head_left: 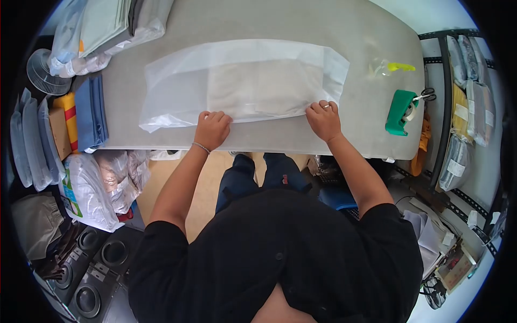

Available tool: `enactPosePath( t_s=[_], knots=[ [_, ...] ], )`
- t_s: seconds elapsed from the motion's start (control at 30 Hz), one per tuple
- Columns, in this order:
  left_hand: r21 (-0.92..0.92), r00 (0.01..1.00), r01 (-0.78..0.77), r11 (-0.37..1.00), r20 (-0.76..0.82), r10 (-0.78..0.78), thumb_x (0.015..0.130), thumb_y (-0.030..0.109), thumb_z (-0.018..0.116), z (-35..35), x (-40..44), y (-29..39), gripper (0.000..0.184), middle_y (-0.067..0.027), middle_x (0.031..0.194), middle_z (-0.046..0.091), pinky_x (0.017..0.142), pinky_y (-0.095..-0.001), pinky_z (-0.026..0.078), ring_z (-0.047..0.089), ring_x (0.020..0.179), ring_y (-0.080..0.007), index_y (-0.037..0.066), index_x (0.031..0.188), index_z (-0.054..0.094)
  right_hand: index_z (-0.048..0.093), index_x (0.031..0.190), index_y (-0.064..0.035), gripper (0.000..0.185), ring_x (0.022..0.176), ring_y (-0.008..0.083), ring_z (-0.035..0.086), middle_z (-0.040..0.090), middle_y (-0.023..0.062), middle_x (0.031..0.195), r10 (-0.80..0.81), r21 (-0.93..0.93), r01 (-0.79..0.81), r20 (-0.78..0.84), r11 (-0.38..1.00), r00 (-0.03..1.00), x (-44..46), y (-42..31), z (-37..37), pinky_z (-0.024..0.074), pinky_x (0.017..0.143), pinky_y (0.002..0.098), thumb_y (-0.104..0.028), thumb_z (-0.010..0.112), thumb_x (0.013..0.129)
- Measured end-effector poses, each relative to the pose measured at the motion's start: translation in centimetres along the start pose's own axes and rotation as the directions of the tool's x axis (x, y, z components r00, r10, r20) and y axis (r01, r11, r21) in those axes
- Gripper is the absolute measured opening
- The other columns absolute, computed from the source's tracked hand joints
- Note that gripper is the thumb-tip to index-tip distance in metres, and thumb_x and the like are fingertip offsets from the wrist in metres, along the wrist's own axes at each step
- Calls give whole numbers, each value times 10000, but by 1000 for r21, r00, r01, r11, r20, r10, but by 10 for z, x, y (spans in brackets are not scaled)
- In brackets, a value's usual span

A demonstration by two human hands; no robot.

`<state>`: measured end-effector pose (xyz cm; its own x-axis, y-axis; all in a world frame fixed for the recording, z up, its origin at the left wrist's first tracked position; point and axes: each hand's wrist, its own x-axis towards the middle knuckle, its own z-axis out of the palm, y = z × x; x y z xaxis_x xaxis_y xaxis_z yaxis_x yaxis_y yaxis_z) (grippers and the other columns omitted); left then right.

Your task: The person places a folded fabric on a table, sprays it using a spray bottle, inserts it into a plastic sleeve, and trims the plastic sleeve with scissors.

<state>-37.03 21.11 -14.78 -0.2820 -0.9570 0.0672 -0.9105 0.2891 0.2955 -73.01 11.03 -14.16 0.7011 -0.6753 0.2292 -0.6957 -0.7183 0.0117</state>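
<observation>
A translucent plastic bag [175, 94] lies lengthwise across the grey table [269, 21]. Inside it a flat, folded cream-coloured cloth [264, 89] shows through, filling the middle and right of the bag. My left hand [214, 129] has its fingers curled over the bag's near edge, left of centre. At the near right corner my right hand [324, 120], with a ring on one finger, pinches the same edge. Both hands are closed, and the fingertips are partly hidden.
A green tape dispenser [398, 113], scissors [427, 95] and a yellow-green tool [401, 67] sit at the table's right. Stacked packaged cloths [107, 27] and folded blue fabric [91, 113] occupy the left. Shelving [444, 107] with bagged items stands beyond the right edge.
</observation>
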Motion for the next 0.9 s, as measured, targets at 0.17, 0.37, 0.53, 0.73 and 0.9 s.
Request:
enactPosePath(
  t_s=[0.17, 0.37, 0.53, 0.73, 0.9],
  knots=[
    [8, 988, -86, 996, -126, 86, 795, 166, 682, 5, 6, -6, 149, 23, 932, 607, 875, -392, 387, 603, 915, -157, 167, 912, 590, 559, 815, -113, 77, 827, 200, 571, 531, 18, 840, -130, 161, 135, -42, 978, 991, 14, -20, 7, 447, 776, 343, -105, 608, 757],
    [-46, 956, -260, 965, -155, 250, 842, 171, 636, 7, 5, -22, 131, 20, 1012, 655, 835, -342, 438, 624, 857, -155, 139, 959, 589, 575, 849, -86, 96, 860, 225, 606, 590, 29, 913, -184, 326, 186, -37, 927, 982, 5, -15, 14, 496, 696, 337, -80, 607, 759],
    [-85, 980, -72, 994, 181, 87, 918, 220, 556, -1, 10, -25, 100, -59, 849, 676, 674, -387, 484, 638, 723, -257, 122, 903, 544, 612, 914, -99, 111, 846, 265, 634, 656, 39, 940, -58, 478, -21, 149, 878, 987, 2, -16, 10, 499, 691, 364, -82, 628, 805],
    [-221, 909, 240, 945, 392, -139, 954, 266, 558, -19, 34, -17, 160, -84, 807, 682, 661, -435, 485, 645, 759, -307, 109, 924, 549, 616, 913, -91, 63, 790, 307, 620, 650, 85, 832, 107, 567, -257, 284, 782, 953, 22, -14, -1, 486, 684, 407, -118, 629, 857],
    [-375, 871, 320, 870, 478, -114, 912, 257, 624, -11, 46, -32, 166, -82, 840, 704, 702, -401, 499, 661, 805, -301, 92, 908, 603, 607, 896, -91, 51, 768, 308, 610, 638, 104, 824, 179, 553, -416, 431, 722, 884, 26, -9, 3, 472, 670, 392, -135, 609, 870]
  ],
)
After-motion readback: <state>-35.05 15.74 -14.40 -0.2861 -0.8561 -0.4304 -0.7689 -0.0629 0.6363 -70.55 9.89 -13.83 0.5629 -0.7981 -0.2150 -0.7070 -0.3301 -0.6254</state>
